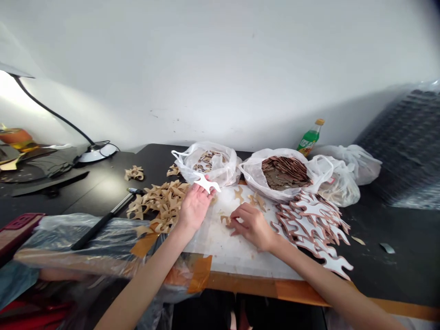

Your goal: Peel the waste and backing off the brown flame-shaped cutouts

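My left hand (195,205), palm up, holds a white curvy cutout (207,183) at its fingertips, below the left plastic bag. Lower and to the right, my right hand (250,225) has its fingers pinched at a small tan cutout (225,220) over the white work sheet (227,254). More tan pieces (257,200) lie on the sheet above my right hand. A heap of tan cutouts (161,201) sits left of my left hand. To the right of my right hand is a pile of white pieces with brown edges (312,224).
An open bag of small pieces (220,172) and a bag of brown pieces (252,176) stand behind the sheet. A green bottle (310,138) is at the back. At left are a lamp (98,152), a black-handled tool (99,229) and a long blade (51,184).
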`<state>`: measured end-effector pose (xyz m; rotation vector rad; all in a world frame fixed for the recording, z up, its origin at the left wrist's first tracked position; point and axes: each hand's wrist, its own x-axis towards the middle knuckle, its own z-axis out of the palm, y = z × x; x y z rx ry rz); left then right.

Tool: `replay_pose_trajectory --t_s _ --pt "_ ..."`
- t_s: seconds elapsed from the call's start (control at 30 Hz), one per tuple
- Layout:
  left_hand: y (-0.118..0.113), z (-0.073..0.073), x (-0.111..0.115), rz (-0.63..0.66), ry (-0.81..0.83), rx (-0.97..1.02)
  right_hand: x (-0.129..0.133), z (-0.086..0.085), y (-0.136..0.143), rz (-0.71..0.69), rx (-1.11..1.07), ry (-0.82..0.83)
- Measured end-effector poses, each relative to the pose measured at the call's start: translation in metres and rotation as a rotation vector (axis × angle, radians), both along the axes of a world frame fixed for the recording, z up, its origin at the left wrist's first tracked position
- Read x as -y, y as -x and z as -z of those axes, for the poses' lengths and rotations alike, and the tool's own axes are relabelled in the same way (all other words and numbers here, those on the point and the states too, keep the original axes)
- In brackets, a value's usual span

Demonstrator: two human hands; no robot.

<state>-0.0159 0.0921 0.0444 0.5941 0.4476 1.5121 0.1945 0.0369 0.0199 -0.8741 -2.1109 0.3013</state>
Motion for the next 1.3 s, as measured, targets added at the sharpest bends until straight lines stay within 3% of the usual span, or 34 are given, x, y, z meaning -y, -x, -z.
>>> replay_pose_trajectory --t_s 0.17,0.27,0.37,0.5,0.73,0.9,1.0,1.07,1.13,1.3 --pt "0.014 -0.014 0.001 -0.035 -0.043 0.063 -0.048 -0.018 0.038 0.026 -0.067 0.207" --pt "0.025 -0.019 0.000 -0.078 -0.078 0.092 -0.084 -0.030 0.071 -0.069 -0.019 0.257" --pt "0.035 -0.020 -0.003 -0.142 -0.123 0.088 -0.112 -0.036 0.097 -0.191 0.111 0.269" --pt "0.042 -0.019 -0.007 -0.164 -0.161 0.089 -0.124 -0.032 0.109 -0.149 0.141 0.224" --pt "0.032 -0.016 0.001 -0.066 -0.190 0.009 -0.111 -0.033 0.073 0.003 0.004 0.185" --pt "0.024 -0.013 0.008 0.005 -0.373 -0.378 -0.085 -0.045 0.025 0.082 -0.193 0.214" --pt "0.018 -0.011 0.013 0.031 -0.568 -0.777 -0.055 -0.054 0.000 0.022 -0.297 0.216" --pt "0.011 -0.008 0.017 -0.007 -0.766 -1.075 -0.034 -0.058 -0.013 -0.027 -0.223 0.173" --pt "0.002 -0.001 0.021 -0.037 -0.915 -1.247 -0.016 -0.056 -0.023 -0.060 -0.081 0.100" --pt "-0.015 0.016 0.028 -0.027 -0.967 -1.332 0.002 -0.034 -0.039 -0.041 0.156 0.011"
